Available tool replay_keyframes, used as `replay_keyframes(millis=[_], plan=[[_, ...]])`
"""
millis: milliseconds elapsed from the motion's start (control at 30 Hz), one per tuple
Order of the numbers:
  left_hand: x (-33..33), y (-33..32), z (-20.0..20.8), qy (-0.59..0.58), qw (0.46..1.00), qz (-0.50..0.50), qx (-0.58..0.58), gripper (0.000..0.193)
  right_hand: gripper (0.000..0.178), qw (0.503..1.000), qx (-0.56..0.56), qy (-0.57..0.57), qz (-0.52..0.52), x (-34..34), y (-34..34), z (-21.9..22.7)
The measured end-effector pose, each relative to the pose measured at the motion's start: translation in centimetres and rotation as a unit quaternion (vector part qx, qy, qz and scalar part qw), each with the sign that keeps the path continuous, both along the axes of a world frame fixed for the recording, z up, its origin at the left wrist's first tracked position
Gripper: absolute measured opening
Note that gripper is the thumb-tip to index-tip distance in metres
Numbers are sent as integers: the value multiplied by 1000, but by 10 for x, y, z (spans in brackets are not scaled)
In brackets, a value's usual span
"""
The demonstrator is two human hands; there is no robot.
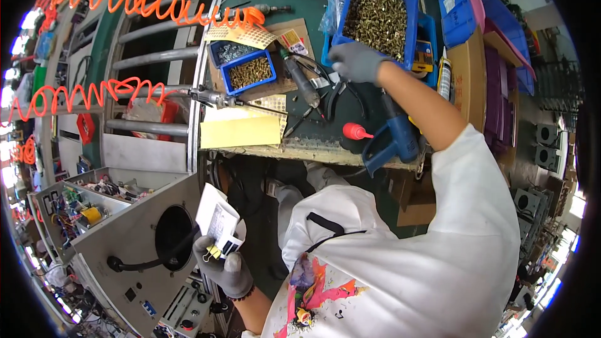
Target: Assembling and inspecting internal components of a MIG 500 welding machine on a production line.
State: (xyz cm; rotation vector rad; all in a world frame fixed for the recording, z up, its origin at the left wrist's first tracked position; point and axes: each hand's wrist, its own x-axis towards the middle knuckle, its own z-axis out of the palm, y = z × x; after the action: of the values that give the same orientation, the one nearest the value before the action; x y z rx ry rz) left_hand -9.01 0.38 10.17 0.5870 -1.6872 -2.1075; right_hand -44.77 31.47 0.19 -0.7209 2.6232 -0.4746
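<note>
No legible text, white papers (223, 221) included

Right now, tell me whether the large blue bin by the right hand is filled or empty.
Filled: small brassy parts spread across the large blue bin; how deep they lie, I cannot tell.

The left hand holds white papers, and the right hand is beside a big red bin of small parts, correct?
Not quite: the head view shows that big bin is blue, not red. The left hand holds white papers, and the right hand is beside the bin.
</note>
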Motion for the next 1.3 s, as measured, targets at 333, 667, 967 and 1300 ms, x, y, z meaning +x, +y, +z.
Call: replay_keyframes(millis=[333, 667, 967, 1300], plan=[[17, 0, 6, 8, 997, 57, -57, 64, 23, 981, 188, -33, -47, -5, -90, -101], [7, -8, 9, -23, 991, 133, -6, 60, 27, 979, 201, -16, -24, -7, -93, -78], [17, -10, 7, -8, 989, 149, 7, 56, 42, 986, 51, 57, -145, -3, -101, -125], [34, -6, 17, 18, 988, 147, -50, 58, 51, 985, 10, -170, -22, -21, -67, -107]])
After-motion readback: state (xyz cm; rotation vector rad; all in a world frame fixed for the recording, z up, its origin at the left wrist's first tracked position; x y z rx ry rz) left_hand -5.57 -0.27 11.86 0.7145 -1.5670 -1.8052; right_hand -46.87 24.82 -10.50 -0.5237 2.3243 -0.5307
